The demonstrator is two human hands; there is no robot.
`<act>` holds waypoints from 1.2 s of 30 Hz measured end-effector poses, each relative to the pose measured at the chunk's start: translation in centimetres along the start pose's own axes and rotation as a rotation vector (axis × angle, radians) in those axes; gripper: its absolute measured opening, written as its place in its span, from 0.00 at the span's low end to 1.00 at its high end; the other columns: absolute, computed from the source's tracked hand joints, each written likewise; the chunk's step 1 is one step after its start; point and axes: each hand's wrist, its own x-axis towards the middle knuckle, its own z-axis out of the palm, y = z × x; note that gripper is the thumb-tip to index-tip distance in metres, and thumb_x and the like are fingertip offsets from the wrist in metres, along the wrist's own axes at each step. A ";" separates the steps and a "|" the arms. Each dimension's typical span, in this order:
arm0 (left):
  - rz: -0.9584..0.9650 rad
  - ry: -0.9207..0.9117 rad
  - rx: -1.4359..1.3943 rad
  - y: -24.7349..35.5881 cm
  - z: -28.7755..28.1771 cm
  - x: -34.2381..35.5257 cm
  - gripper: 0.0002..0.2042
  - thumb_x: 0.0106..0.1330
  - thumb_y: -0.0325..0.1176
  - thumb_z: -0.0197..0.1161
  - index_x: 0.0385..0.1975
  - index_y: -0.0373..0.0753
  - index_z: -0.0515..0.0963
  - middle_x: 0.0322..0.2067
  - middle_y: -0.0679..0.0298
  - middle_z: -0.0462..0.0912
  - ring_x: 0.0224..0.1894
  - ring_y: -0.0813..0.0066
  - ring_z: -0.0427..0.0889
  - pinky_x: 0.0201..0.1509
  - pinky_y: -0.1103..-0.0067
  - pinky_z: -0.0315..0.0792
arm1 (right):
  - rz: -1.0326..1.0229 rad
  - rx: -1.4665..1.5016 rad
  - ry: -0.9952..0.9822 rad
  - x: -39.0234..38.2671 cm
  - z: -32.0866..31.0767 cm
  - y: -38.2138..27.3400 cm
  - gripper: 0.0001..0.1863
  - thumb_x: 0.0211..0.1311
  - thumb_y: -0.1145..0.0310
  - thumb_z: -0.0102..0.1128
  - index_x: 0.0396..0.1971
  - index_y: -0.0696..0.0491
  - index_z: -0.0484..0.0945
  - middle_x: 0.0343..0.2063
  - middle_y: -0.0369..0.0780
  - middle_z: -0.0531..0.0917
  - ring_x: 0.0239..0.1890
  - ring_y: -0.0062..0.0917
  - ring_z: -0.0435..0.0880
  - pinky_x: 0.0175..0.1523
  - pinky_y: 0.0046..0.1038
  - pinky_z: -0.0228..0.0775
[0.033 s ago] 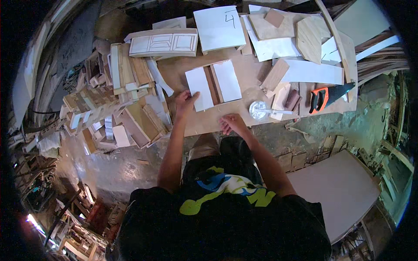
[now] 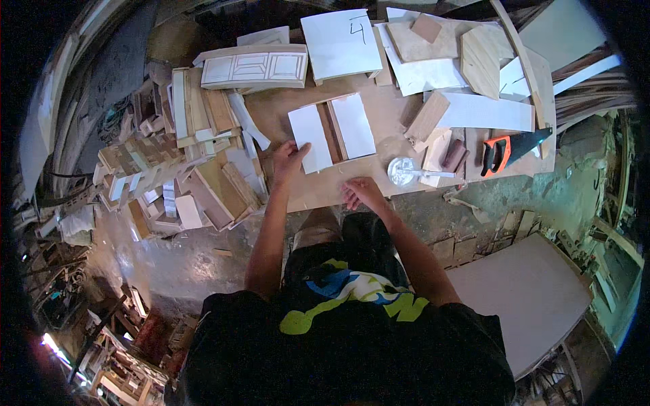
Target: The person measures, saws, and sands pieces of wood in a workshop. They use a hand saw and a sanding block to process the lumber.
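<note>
My left hand grips the lower left corner of a white panel in the middle of the workbench. A second white panel lies beside it, with a brown wooden strip between the two. My right hand is at the bench's front edge below the panels, fingers loosely bent and apart, with nothing visible in them. Right of it stand a round clear container holding a pale substance, with a light stick across it, and some small wood blocks.
Stacked offcuts crowd the left. Behind are a white box, a moulded front and boards. A handsaw with an orange handle lies at right. A large pale board is at lower right, wood scraps on the floor.
</note>
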 end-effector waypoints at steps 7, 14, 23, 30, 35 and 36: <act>-0.020 0.007 0.000 -0.5 0.2 0.4 0.14 0.51 0.33 0.68 0.33 0.32 0.75 0.29 0.64 0.80 0.29 0.80 0.76 0.33 0.84 0.69 | -0.021 -0.007 0.001 0.1 -0.2 0.5 0.18 0.62 0.59 0.47 0.34 0.61 0.74 0.19 0.43 0.78 0.14 0.25 0.78 0.18 0.23 0.72; -0.031 0.001 -0.016 -1.0 -0.1 0.6 0.14 0.51 0.33 0.67 0.33 0.32 0.76 0.28 0.65 0.80 0.29 0.82 0.76 0.33 0.86 0.68 | -0.038 -0.014 0.013 -0.1 0.2 -0.1 0.15 0.62 0.61 0.48 0.31 0.60 0.74 0.18 0.42 0.78 0.14 0.23 0.78 0.17 0.22 0.71; -0.029 -0.071 -0.020 -0.9 -0.6 0.5 0.14 0.54 0.35 0.64 0.36 0.32 0.75 0.35 0.62 0.80 0.37 0.78 0.76 0.44 0.82 0.67 | -0.166 -0.190 0.157 -1.0 2.6 -1.6 0.11 0.59 0.63 0.54 0.28 0.56 0.77 0.18 0.36 0.78 0.17 0.15 0.75 0.16 0.18 0.66; 0.024 -0.081 -0.083 2.4 -0.2 -2.2 0.12 0.54 0.32 0.65 0.35 0.32 0.74 0.34 0.64 0.79 0.35 0.81 0.76 0.41 0.85 0.68 | -0.335 -0.245 0.153 -4.5 3.6 -4.5 0.09 0.59 0.67 0.54 0.31 0.58 0.76 0.19 0.36 0.76 0.15 0.15 0.74 0.16 0.17 0.65; -0.025 -0.132 -0.241 5.7 2.4 -5.8 0.13 0.54 0.31 0.65 0.36 0.32 0.73 0.36 0.64 0.79 0.37 0.78 0.77 0.43 0.82 0.70 | -0.504 -0.086 0.288 -8.3 4.4 -7.2 0.17 0.58 0.68 0.55 0.45 0.59 0.70 0.30 0.39 0.76 0.24 0.19 0.78 0.21 0.18 0.71; -0.036 -0.171 -0.304 6.8 3.0 -7.0 0.13 0.54 0.30 0.65 0.37 0.32 0.72 0.37 0.63 0.78 0.38 0.77 0.77 0.43 0.81 0.71 | -0.519 -0.084 0.300 -8.6 4.2 -7.4 0.17 0.58 0.68 0.55 0.45 0.59 0.70 0.30 0.39 0.76 0.24 0.19 0.78 0.21 0.18 0.71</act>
